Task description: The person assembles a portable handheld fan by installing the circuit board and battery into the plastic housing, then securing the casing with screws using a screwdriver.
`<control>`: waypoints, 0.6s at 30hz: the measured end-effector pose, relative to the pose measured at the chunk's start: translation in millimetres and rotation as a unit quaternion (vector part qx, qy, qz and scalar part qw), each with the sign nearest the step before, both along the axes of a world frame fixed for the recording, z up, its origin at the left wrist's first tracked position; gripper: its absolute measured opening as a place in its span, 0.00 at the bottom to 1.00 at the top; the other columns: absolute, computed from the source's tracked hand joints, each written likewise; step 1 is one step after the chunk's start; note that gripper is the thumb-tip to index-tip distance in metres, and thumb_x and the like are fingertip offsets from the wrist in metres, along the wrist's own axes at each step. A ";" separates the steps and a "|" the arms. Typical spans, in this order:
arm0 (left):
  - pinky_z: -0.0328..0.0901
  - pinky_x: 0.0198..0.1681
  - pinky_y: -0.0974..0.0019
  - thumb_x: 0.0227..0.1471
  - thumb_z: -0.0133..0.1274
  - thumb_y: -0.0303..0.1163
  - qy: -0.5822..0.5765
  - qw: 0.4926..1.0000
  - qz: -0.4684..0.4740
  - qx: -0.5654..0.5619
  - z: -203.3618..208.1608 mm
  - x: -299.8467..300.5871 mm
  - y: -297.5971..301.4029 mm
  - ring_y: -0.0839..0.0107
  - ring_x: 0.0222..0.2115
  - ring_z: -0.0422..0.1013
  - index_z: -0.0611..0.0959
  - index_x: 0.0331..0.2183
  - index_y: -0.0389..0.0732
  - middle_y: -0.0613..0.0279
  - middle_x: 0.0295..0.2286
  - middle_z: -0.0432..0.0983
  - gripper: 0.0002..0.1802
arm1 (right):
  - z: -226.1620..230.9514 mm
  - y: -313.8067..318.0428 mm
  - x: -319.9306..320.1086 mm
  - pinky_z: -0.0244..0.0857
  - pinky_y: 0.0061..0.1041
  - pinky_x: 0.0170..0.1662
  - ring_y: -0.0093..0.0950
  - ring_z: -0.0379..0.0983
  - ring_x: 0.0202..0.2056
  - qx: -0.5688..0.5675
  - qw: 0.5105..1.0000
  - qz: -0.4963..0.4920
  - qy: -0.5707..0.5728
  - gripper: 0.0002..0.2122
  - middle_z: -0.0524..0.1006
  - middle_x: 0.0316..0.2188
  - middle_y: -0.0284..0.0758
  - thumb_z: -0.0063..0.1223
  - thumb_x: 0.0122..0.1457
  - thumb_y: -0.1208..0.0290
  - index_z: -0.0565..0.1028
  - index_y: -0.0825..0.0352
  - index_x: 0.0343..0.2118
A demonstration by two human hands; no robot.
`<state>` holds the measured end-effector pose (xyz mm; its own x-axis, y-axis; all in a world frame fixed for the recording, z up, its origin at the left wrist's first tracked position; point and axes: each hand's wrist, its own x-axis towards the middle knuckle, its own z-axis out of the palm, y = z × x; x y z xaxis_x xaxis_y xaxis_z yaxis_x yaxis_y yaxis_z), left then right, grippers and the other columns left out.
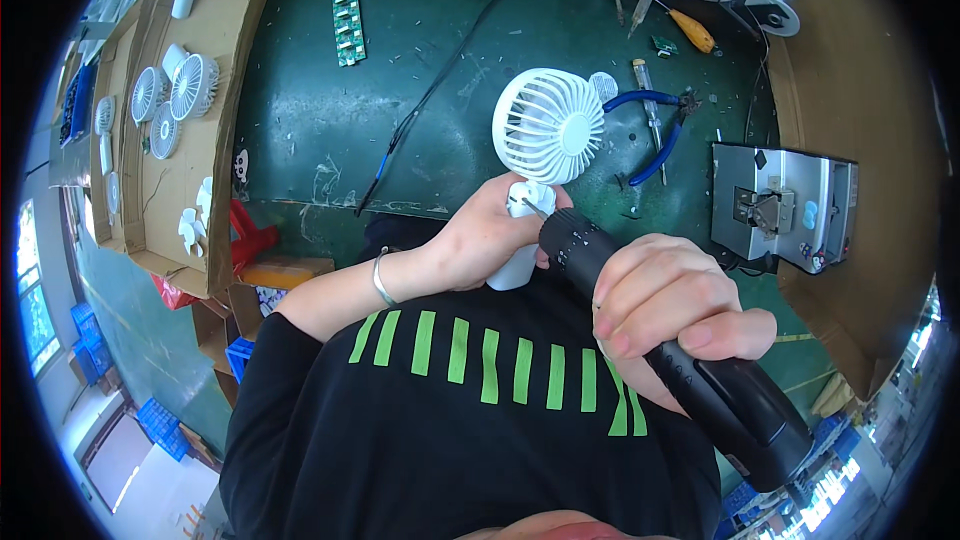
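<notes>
Gripped by its handle in my left hand is a white handheld fan, its round grille turned up over the bench edge. My right hand wraps around a black cordless screwdriver. The driver's bit points left and meets the neck of the fan's handle, just below the grille. Whether a screw sits under the tip is too small to tell. Beyond the fan lie blue-handled cutting pliers and a slim screwdriver with a clear handle.
A cardboard tray with several white fans and parts stands at the left. On the green bench lie a strip of circuit boards and a black cable. A grey metal device and a solder spool are at the right.
</notes>
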<state>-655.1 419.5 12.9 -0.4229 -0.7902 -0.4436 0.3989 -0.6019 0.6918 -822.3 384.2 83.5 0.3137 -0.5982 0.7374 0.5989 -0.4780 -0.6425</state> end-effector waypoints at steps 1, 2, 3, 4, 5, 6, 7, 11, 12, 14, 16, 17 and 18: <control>0.66 0.36 0.74 0.54 0.52 0.27 -0.016 1.000 -0.015 -0.001 -0.1 -0.5 -0.6 0.81 0.33 0.70 0.76 0.39 0.35 0.66 0.32 0.73 0.10 | -1.2 -1.2 -2.0 0.71 0.34 0.25 0.37 0.74 0.23 0.000 1.000 0.000 0.002 0.09 0.76 0.26 0.45 0.49 0.58 0.78 0.61 0.68 0.38; 0.66 0.36 0.74 0.54 0.52 0.27 -0.015 1.000 -0.011 -0.001 0.8 -0.1 -0.4 0.81 0.33 0.70 0.76 0.39 0.35 0.66 0.32 0.73 0.10 | -4.1 -2.5 -2.8 0.72 0.34 0.26 0.37 0.74 0.23 -0.016 1.000 0.010 -0.007 0.09 0.76 0.26 0.45 0.48 0.58 0.78 0.61 0.68 0.38; 0.65 0.37 0.73 0.53 0.52 0.27 -0.025 0.999 -0.020 -0.015 3.1 0.3 -0.8 0.81 0.33 0.69 0.76 0.39 0.35 0.67 0.33 0.73 0.10 | -5.5 -3.7 -3.9 0.72 0.35 0.26 0.37 0.74 0.23 -0.033 0.999 0.020 -0.016 0.08 0.76 0.26 0.46 0.47 0.58 0.77 0.61 0.68 0.38; 0.65 0.38 0.73 0.53 0.53 0.28 -0.035 0.999 -0.030 -0.029 4.4 0.6 -0.8 0.81 0.34 0.69 0.77 0.39 0.36 0.67 0.33 0.73 0.10 | -4.7 -4.0 -6.0 0.72 0.35 0.26 0.37 0.74 0.23 -0.032 0.999 0.025 -0.015 0.08 0.76 0.26 0.46 0.47 0.58 0.77 0.61 0.68 0.38; 0.65 0.38 0.73 0.53 0.53 0.28 -0.034 0.999 -0.025 -0.029 4.3 0.9 -0.5 0.81 0.34 0.69 0.77 0.39 0.36 0.67 0.33 0.73 0.10 | -2.8 -3.0 -8.3 0.72 0.35 0.26 0.37 0.74 0.23 -0.026 0.999 0.035 -0.009 0.08 0.76 0.27 0.46 0.46 0.58 0.77 0.61 0.68 0.38; 0.65 0.39 0.73 0.52 0.53 0.28 -0.043 0.998 -0.030 -0.038 4.2 0.7 -0.3 0.81 0.34 0.68 0.77 0.39 0.36 0.68 0.33 0.73 0.11 | -1.4 -2.0 -9.4 0.72 0.35 0.26 0.37 0.74 0.23 -0.020 0.999 0.044 -0.003 0.07 0.76 0.27 0.46 0.46 0.58 0.77 0.61 0.68 0.37; 0.64 0.40 0.73 0.52 0.53 0.29 -0.052 0.997 -0.036 -0.047 4.0 0.6 0.3 0.81 0.34 0.68 0.77 0.39 0.36 0.68 0.33 0.73 0.11 | -1.5 -1.4 -9.3 0.72 0.35 0.26 0.37 0.74 0.23 -0.019 0.999 0.044 -0.004 0.07 0.76 0.27 0.46 0.45 0.58 0.77 0.61 0.67 0.37; 0.64 0.40 0.73 0.53 0.52 0.28 -0.033 0.998 -0.036 -0.049 3.6 0.6 0.7 0.81 0.35 0.68 0.77 0.39 0.36 0.68 0.34 0.73 0.11 | -1.6 0.5 7.6 0.67 0.24 0.19 0.27 0.70 0.15 -0.037 0.998 -0.044 -0.035 0.12 0.73 0.19 0.35 0.46 0.60 0.61 0.61 0.65 0.33; 0.64 0.40 0.73 0.53 0.52 0.28 -0.036 0.997 -0.037 -0.050 1.9 0.9 1.4 0.81 0.35 0.68 0.77 0.39 0.36 0.68 0.34 0.73 0.11 | -1.0 1.4 8.4 0.67 0.24 0.19 0.27 0.70 0.15 -0.039 0.998 -0.048 -0.032 0.13 0.73 0.18 0.35 0.46 0.60 0.60 0.61 0.65 0.33; 0.64 0.40 0.73 0.53 0.52 0.28 -0.039 0.997 -0.038 -0.052 0.8 2.4 1.6 0.81 0.35 0.68 0.77 0.39 0.36 0.68 0.34 0.73 0.10 | -1.6 2.7 11.0 0.67 0.24 0.19 0.27 0.70 0.15 -0.043 0.997 -0.052 -0.030 0.13 0.73 0.18 0.35 0.46 0.60 0.60 0.61 0.65 0.33; 0.64 0.42 0.73 0.54 0.50 0.27 -0.051 0.996 -0.048 -0.048 0.9 4.7 0.9 0.81 0.36 0.68 0.75 0.42 0.36 0.67 0.35 0.73 0.12 | -4.1 4.5 15.7 0.66 0.24 0.19 0.26 0.70 0.16 -0.056 0.995 -0.075 -0.043 0.13 0.73 0.18 0.34 0.46 0.60 0.58 0.62 0.64 0.33; 0.64 0.42 0.73 0.54 0.50 0.27 -0.051 0.996 -0.047 -0.049 4.3 4.9 1.9 0.81 0.36 0.68 0.75 0.42 0.36 0.67 0.35 0.73 0.12 | -0.1 4.5 11.7 0.66 0.24 0.19 0.26 0.70 0.16 -0.057 0.995 -0.074 -0.043 0.13 0.73 0.18 0.34 0.46 0.60 0.58 0.62 0.64 0.33; 0.68 0.39 0.70 0.54 0.50 0.27 -0.060 0.995 -0.009 -0.076 8.1 5.6 3.5 0.76 0.32 0.72 0.71 0.44 0.34 0.62 0.33 0.74 0.15 | 5.0 4.0 4.0 0.69 0.28 0.22 0.30 0.73 0.19 -0.031 0.999 -0.032 -0.016 0.09 0.75 0.22 0.38 0.48 0.59 0.67 0.62 0.64 0.35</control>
<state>-649.6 423.0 21.0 -0.3887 -0.8443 -0.3688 0.2974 -0.4938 0.8171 -818.2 388.3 88.4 0.2522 -0.5692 0.7825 0.5860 -0.5537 -0.5916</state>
